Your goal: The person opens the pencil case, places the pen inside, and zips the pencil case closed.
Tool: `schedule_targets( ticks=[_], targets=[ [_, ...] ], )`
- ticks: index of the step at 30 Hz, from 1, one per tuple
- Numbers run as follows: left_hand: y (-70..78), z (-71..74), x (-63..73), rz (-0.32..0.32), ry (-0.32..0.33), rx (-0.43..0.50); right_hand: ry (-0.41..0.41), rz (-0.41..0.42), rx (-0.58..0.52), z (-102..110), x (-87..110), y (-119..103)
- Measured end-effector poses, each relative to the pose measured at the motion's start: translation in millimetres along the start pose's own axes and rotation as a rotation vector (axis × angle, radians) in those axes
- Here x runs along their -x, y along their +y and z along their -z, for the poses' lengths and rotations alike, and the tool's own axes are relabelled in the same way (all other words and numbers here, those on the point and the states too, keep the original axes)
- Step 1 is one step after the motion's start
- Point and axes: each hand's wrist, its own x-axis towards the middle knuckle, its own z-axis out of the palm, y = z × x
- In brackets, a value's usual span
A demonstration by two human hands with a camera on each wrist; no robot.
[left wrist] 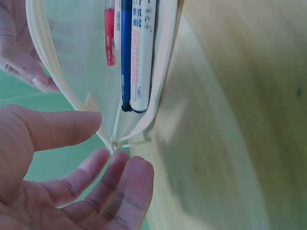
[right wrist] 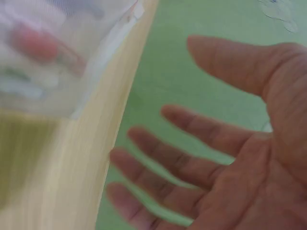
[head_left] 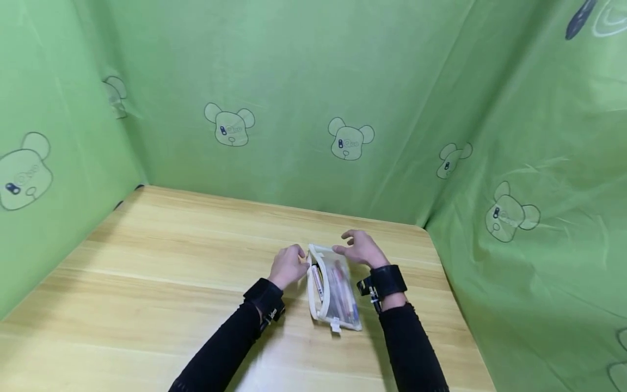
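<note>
A translucent mesh pencil case [head_left: 327, 289] with a pale zipper edge lies on the table, its mouth unzipped and gaping. Inside are a white marker [left wrist: 142, 57], a dark blue pen [left wrist: 126, 57] and a red-capped pen [left wrist: 110, 43]; more pens show blurred through the mesh. At the case's far left corner is my left hand [head_left: 288, 267]; in the left wrist view its thumb and fingers stand apart around the zipper's end, with nothing pinched between them. My right hand [head_left: 364, 249] hovers by the far right corner, fingers spread and holding nothing.
The wood-grain table [head_left: 171, 261] extends to the left and in front of the case. A green curtain [head_left: 294, 71] printed with bear heads encloses the table at the back and both sides. Each wrist wears a black strap [head_left: 388, 280] with a small camera.
</note>
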Motion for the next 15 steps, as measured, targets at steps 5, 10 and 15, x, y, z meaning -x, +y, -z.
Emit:
schedule_targets(
  ticks=[5, 10, 15],
  targets=[
    [1.4, -1.9, -13.6, -0.007, 0.010, -0.056, -0.020, 0.086, 0.068, 2.4, -18.9, -2.8],
    [0.1, -2.0, -26.1, -0.049, -0.035, -0.074, -0.095, 0.146, 0.116, 0.0, -37.7, -6.7],
    [-4.5, -1.7, -31.6, -0.057, -0.063, -0.090, -0.199, 0.210, 0.114, -5.3, -52.5, -13.6]
  ],
)
